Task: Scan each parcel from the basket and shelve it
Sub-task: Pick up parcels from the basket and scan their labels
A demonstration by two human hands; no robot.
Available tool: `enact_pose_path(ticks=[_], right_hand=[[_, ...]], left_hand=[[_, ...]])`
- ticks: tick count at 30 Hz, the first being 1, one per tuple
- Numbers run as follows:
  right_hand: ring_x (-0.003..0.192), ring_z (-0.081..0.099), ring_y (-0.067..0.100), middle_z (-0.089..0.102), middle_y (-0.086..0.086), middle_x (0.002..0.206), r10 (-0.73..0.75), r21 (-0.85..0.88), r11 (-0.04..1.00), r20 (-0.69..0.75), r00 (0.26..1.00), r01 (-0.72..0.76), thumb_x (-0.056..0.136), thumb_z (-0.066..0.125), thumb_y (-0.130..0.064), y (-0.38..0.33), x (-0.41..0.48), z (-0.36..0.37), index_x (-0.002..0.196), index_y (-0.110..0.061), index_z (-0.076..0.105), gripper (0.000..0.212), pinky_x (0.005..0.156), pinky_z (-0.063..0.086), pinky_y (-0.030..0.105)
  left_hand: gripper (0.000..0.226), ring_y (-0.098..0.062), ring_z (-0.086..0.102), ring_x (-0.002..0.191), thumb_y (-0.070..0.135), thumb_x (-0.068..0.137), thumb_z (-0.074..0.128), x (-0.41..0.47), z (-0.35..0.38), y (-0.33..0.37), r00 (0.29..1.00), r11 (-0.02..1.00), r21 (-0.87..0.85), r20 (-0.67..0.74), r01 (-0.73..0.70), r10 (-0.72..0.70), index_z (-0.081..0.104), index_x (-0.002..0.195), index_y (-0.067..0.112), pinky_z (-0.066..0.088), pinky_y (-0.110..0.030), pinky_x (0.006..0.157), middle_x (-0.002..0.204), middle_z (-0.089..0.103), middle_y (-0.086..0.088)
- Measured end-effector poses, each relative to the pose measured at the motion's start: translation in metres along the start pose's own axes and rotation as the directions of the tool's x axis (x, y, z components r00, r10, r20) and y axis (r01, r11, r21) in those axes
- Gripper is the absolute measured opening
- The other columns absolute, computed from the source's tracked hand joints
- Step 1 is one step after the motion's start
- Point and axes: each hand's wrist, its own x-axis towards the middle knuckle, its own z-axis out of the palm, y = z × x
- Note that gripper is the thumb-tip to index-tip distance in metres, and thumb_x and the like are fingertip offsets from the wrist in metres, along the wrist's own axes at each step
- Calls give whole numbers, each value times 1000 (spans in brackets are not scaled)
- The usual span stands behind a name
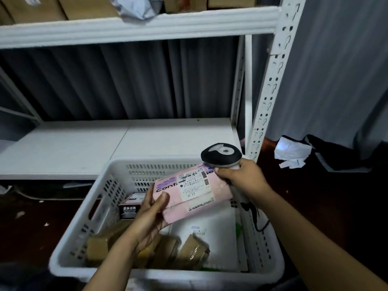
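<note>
Parcel (189,192), pink, label up, is pinched over the basket (168,274) by the left hand (151,215); its long axis points toward the scanner (221,154) clasped in the right hand (241,177), touching its far end.

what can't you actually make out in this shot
- Head view: print on the pink parcel's label is too small and blurred to read.
- Head view: the scanner's trigger is hidden inside the right hand.
- Head view: the brown parcels in the basket are partly covered by the left hand and forearm; no labels show.
- Head view: the cardboard boxes on the top shelf are cut off by the upper edge.
</note>
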Motion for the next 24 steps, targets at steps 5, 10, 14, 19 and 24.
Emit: enact_pose_path(ticks=[5, 10, 14, 19, 24], right_hand=[[89, 70, 15, 75, -5, 89, -49, 28, 998, 24, 999, 48, 74, 81, -19, -7, -32, 3, 89, -24, 70, 19, 86, 56, 33], [90, 69, 11, 74, -7, 92, -86, 40, 996, 40, 995, 85, 75, 81, -17, -10, -53, 10, 97, -22, 72, 25, 77, 52, 24], [88, 68, 8, 74, -8, 92, -62, 123, 991, 59, 996, 54, 79, 79, -17, -8, -54, 8, 103, -20, 71, 26, 65, 48, 15], [62, 67, 16, 74, 6, 81, 38, 140, 988, 154, 987, -60, 81, 77, -15, -6, -50, 3, 102, -7, 69, 24, 54, 52, 26], [42, 50, 16, 56, 10, 57, 101, 79, 988, 314, 944, -132, 88, 66, -7, -13, -48, -10, 78, -1, 63, 12, 47, 43, 25]], left_hand=[[54, -36, 66, 104, 57, 93, 42, -29, 12, 42, 998, 998, 24, -7, -66, 66, 62, 121, 16, 53, -57, 87, 118, 68, -18], [33, -23, 68, 85, 39, 98, 45, -44, 12, 67, 998, 978, 210, -57, -11, 23, 57, 126, 27, 51, -31, 73, 112, 70, -14], [53, -30, 65, 104, 21, 92, 59, -50, -2, 63, 1000, 961, 275, -30, 12, -4, 43, 137, 45, 52, -42, 83, 111, 72, -4], [61, -32, 68, 94, 2, 85, 66, -52, 2, 55, 973, 935, 334, -153, -116, 175, 46, 130, 38, 56, -41, 76, 108, 72, -13], [63, -37, 62, 106, -10, 80, 67, -41, -3, 44, 902, 934, 284, -308, -216, 303, 44, 109, 41, 58, -42, 79, 123, 61, -18]])
